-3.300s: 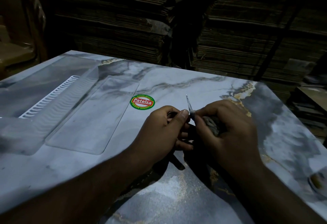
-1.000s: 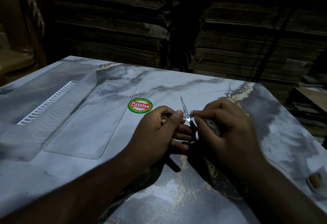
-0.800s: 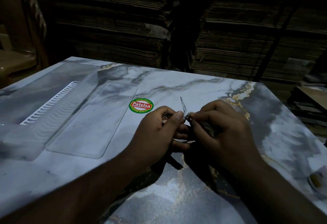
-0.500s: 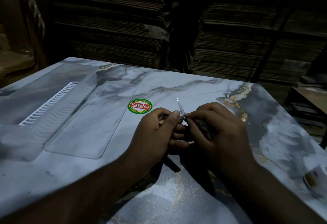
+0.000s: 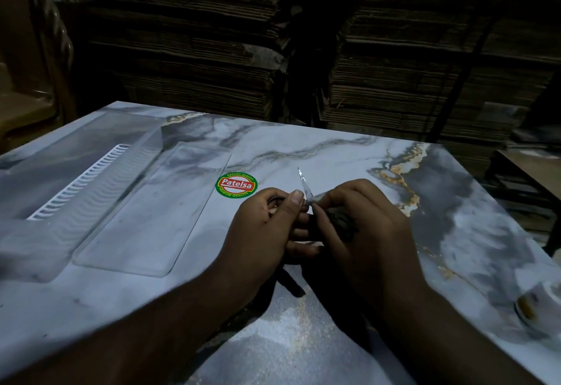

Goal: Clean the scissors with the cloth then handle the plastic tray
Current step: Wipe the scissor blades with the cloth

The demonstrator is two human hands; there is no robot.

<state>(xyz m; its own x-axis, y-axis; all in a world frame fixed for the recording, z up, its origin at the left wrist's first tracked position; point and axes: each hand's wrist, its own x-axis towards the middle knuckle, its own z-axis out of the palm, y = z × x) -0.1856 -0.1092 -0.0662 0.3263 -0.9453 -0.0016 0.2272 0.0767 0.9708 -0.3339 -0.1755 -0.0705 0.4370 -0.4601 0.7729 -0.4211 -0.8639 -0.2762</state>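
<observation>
Fingers of my left hand (image 5: pixel 261 232) grip the scissors (image 5: pixel 305 187), blade poking up past the thumb. My right hand (image 5: pixel 364 226) pinches the cloth (image 5: pixel 341 222) against the blade base.

A grey-and-white marble-patterned desk (image 5: pixel 349 147) with gold veins fills the frame. A clear plastic tray (image 5: pixel 145 211) with a white ribbed strip lies at its left, a round green-and-red "Patelsa" sticker (image 5: pixel 236 185) beside it, and a tape roll (image 5: pixel 537 305) at lower right.
</observation>
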